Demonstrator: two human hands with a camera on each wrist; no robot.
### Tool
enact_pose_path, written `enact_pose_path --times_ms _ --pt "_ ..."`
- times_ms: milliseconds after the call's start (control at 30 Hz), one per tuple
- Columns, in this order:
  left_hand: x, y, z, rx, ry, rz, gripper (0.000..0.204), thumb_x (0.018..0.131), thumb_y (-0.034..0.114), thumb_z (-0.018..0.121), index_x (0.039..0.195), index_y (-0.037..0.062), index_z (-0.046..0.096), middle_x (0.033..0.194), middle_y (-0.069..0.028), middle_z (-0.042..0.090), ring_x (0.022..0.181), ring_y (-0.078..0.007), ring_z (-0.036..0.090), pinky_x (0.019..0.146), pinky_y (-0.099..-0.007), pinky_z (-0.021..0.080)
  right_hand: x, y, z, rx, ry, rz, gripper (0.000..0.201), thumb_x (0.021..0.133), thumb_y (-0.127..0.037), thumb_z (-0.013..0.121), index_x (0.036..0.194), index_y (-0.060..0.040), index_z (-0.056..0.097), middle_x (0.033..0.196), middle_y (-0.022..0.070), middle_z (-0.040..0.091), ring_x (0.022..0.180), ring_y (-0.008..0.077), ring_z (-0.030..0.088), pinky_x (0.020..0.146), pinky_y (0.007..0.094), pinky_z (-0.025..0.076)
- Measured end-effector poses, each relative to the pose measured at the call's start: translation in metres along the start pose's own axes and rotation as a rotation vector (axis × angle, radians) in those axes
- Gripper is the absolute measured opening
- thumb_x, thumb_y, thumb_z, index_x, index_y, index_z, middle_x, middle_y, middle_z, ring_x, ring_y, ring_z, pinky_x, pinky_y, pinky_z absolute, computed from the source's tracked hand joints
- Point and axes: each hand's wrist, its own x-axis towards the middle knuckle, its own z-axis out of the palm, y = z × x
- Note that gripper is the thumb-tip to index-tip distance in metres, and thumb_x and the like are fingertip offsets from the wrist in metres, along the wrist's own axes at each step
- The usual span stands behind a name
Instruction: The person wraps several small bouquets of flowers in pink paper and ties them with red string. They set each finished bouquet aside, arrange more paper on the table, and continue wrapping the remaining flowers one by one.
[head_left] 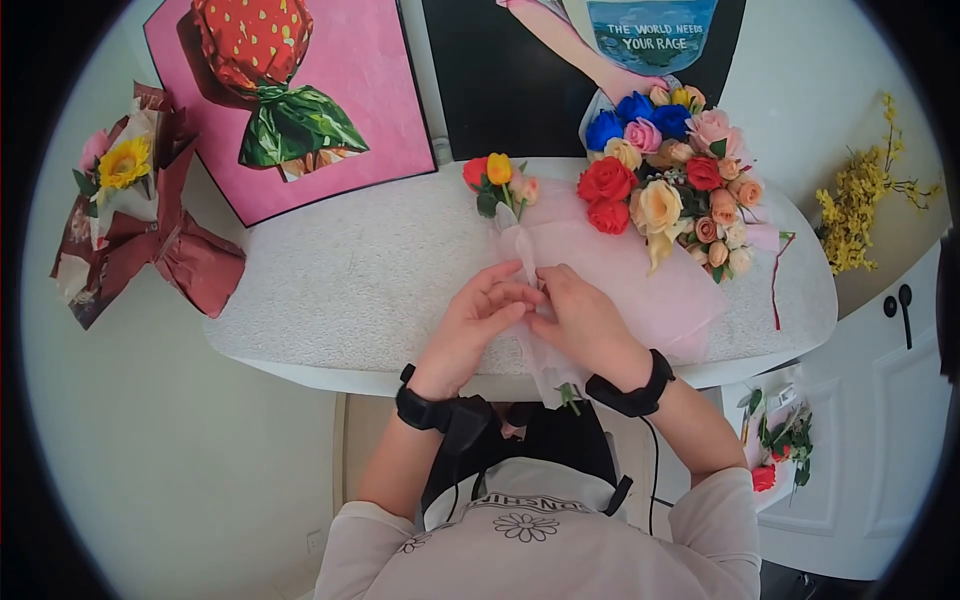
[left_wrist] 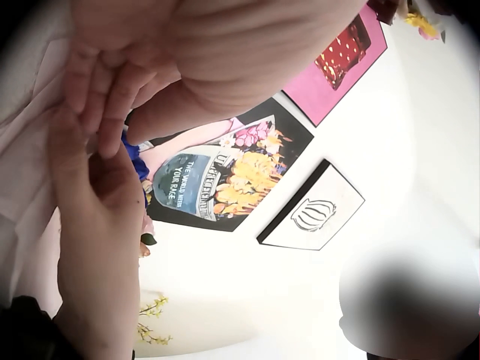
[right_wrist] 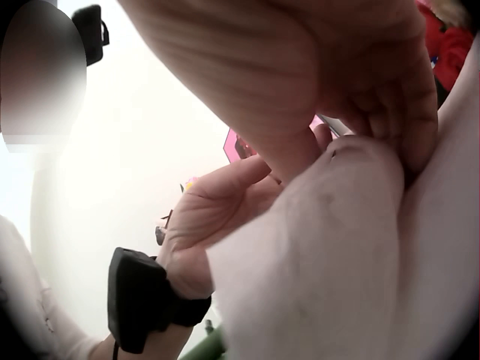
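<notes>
A slim flower bundle rolled in pale, whitish wrapping paper (head_left: 545,372) lies across the table's front edge in the head view. Its red, yellow and pink blooms (head_left: 499,170) point away from me, and green stem ends (head_left: 568,398) stick out at the near end. My right hand (head_left: 588,315) pinches the paper from the right, its fingers bent over the roll in the right wrist view. From the left, my left hand (head_left: 480,312) touches the roll with loosely extended fingers, close to the right thumb. Paper and fingers partly hide the stems.
Right of the bundle lies a large bouquet (head_left: 660,195), with pink sheer wrap (head_left: 640,290) spreading under my right hand. A red-wrapped bouquet (head_left: 195,260) stands at left. Framed pictures (head_left: 300,100) lean behind the white table (head_left: 330,290). A dark red ribbon (head_left: 777,290) lies at right.
</notes>
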Motion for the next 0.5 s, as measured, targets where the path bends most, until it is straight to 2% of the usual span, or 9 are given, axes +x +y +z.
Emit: enact_pose_path --times_ms 33,167,233,333,433,500 --pt "0.001 -0.004 0.001 0.034 0.022 0.027 0.048 0.089 0.004 0.063 0.134 -0.0011 0.046 0.116 -0.0089 0.060 0.104 -0.0152 0.057 0.096 -0.0291 0.042 0.000 0.005 0.000 0.021 0.059 -0.007 0.030 0.081 -0.017 0.069 0.100 0.0021 0.056 0.098 0.0182 0.062 0.091 0.0365 0.063 0.076 0.0425 0.051" --pt "0.005 -0.018 -0.004 0.273 0.210 0.087 0.043 0.089 0.003 0.062 0.130 -0.0003 0.049 0.115 -0.0075 0.058 0.103 -0.0134 0.057 0.093 -0.0273 0.044 0.004 0.014 -0.008 0.132 0.022 0.123 0.020 0.084 -0.014 0.065 0.095 0.0009 0.060 0.085 0.0183 0.067 0.083 0.0357 0.065 0.072 0.0430 0.051" --pt "0.005 -0.019 -0.006 0.306 0.173 0.048 0.043 0.089 0.003 0.063 0.130 -0.0012 0.048 0.116 -0.0078 0.058 0.104 -0.0131 0.057 0.091 -0.0274 0.046 0.006 0.016 -0.009 0.162 0.021 0.142 0.016 0.085 -0.013 0.064 0.093 0.0000 0.061 0.082 0.0189 0.067 0.082 0.0356 0.066 0.071 0.0428 0.050" --pt "0.004 -0.018 -0.005 0.253 0.156 0.007 0.047 0.089 0.005 0.065 0.131 -0.0026 0.045 0.117 -0.0090 0.058 0.104 -0.0135 0.057 0.091 -0.0284 0.047 0.010 0.025 -0.001 0.335 0.041 0.138 0.013 0.089 -0.012 0.060 0.095 -0.0004 0.059 0.081 0.0160 0.066 0.074 0.0280 0.065 0.067 0.0373 0.050" --pt "0.005 -0.013 0.000 0.198 0.182 0.006 0.053 0.089 0.007 0.067 0.134 -0.0041 0.041 0.118 -0.0104 0.058 0.105 -0.0148 0.058 0.092 -0.0302 0.048 0.011 0.030 0.007 0.568 0.069 0.139 0.013 0.093 -0.013 0.058 0.096 -0.0006 0.056 0.078 0.0083 0.062 0.069 0.0156 0.057 0.064 0.0297 0.046" --pt "0.004 -0.010 0.000 0.183 0.202 0.004 0.056 0.088 0.006 0.067 0.135 -0.0047 0.039 0.120 -0.0114 0.058 0.106 -0.0158 0.059 0.092 -0.0310 0.048 0.010 0.028 0.009 0.662 0.049 0.130 0.013 0.095 -0.014 0.057 0.097 -0.0012 0.055 0.078 0.0039 0.057 0.070 0.0105 0.051 0.064 0.0263 0.044"
